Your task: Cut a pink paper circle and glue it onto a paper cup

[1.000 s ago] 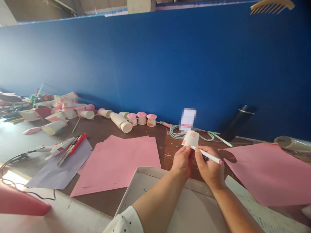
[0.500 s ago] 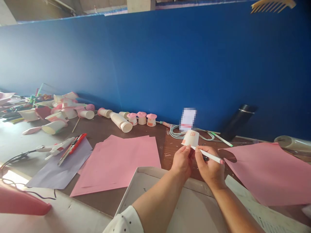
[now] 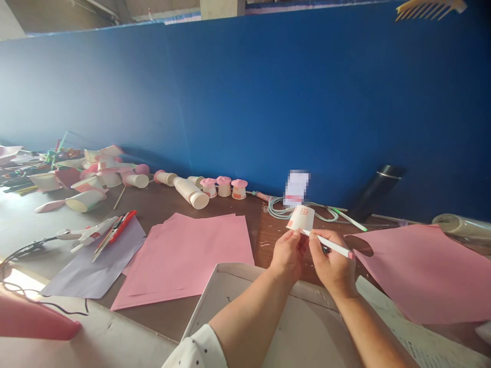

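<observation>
My left hand [image 3: 288, 254] is closed on the rim of a small white paper cup [image 3: 301, 218], held bottom up. A window with crossed panes is drawn on the cup in orange-red, and an orange patch shows lower on its left side. Between the fingers of my right hand [image 3: 334, 261] is a white marker pen [image 3: 330, 245] with a pinkish-red end. Its other end points at the cup's lower edge; whether the tip touches is hidden by my fingers. Both hands are above the near edge of a white box lid [image 3: 230, 276].
Pink paper sheets [image 3: 192, 255] lie left and a cut pink sheet [image 3: 429, 276] right. Three small cups with pink roofs [image 3: 224, 187] stand by the blue partition [image 3: 245, 102]. A red cutter knife [image 3: 115, 232], glue gun [image 3: 90, 232], black flask [image 3: 374, 191] and coiled cable [image 3: 278, 209] are around.
Almost nothing differs. Both hands keep their hold on the cup and the marker pen, with only a very slight shift of the right hand.
</observation>
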### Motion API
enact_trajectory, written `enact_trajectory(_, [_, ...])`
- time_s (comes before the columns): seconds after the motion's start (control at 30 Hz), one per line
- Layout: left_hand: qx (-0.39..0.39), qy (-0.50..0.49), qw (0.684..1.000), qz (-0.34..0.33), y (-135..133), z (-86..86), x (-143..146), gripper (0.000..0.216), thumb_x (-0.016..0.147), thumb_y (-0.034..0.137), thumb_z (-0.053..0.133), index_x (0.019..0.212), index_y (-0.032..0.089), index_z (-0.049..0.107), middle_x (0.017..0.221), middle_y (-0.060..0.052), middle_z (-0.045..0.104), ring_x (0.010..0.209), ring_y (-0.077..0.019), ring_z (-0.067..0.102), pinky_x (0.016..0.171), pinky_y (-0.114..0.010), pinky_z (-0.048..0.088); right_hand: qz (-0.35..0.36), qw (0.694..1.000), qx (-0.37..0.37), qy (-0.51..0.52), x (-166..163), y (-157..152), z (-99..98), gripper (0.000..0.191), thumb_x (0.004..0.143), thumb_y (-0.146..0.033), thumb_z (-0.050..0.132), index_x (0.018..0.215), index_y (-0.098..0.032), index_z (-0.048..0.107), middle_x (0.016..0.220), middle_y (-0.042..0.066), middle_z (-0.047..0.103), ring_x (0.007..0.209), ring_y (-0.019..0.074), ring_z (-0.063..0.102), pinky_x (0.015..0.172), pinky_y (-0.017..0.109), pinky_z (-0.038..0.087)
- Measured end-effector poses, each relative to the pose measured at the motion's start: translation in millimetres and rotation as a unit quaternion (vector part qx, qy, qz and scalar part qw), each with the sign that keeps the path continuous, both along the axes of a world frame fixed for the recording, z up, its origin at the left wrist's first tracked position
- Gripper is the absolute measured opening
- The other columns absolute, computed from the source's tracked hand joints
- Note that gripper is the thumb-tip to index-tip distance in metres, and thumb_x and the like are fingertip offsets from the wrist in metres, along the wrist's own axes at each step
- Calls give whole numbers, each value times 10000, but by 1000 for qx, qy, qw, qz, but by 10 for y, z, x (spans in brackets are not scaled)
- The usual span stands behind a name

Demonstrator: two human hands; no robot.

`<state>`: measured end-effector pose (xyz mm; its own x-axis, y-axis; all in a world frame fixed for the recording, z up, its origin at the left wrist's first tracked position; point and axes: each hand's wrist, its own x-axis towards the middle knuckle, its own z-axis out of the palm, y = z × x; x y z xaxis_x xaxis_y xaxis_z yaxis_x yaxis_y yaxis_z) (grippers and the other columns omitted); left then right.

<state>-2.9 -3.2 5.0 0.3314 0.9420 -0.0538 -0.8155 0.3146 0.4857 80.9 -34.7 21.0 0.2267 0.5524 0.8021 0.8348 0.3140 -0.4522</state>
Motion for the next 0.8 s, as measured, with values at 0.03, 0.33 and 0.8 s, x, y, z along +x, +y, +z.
enact_trajectory(0.03, [1, -1, 1000, 0, -1, -1, -1, 328, 626, 381, 812, 796, 138, 670, 861, -82, 661, 835, -159, 603, 835, -273, 455, 0, 1000, -1, 2, 0, -1, 2, 145, 867, -314, 578, 868, -185, 646, 812, 75, 705, 744, 208, 670, 678, 299, 521])
enact_trajectory(0.33, [6, -4, 1000, -3, 5, -16, -7, 303, 659, 363, 789, 803, 133, 655, 829, -67, 641, 824, -159, 600, 858, -295, 459, 3, 1000, 1, -2, 13, -13, -5, 122, 859, -293, 587, 856, -184, 640, 798, 63, 699, 723, 194, 663, 667, 281, 515])
enact_trajectory(0.8, [2, -11, 1000, -6, 8, -12, -8, 281, 680, 339, 766, 819, 120, 657, 845, -74, 637, 826, -160, 604, 866, -298, 462, 7, 1000, 6, 2, 9, -6, -11, 130, 868, -295, 576, 875, -182, 639, 821, 77, 702, 758, 208, 668, 697, 304, 526])
